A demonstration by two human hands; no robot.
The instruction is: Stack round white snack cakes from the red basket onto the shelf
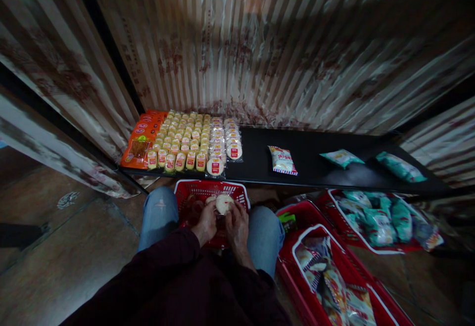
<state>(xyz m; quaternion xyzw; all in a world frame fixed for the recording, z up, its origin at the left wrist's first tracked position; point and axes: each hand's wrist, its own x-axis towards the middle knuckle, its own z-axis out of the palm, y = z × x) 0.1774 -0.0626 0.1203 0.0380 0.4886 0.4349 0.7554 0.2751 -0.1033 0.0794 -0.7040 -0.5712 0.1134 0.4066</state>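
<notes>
Your left hand (205, 223) and right hand (238, 228) pinch a pale round cake (224, 203) between part-closed fingers (236, 213). A red basket (195, 188) lies beneath.

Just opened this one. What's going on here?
A person is holding a round packet in both hands, the left hand and right hand gripping its sides over a red basket between their knees. On the black shelf in front, an orange bag, small yellow packets and more round packets stand packed together at the left. A white bag and two green bags lie spaced out farther right. More baskets with bagged snacks sit below.
</notes>
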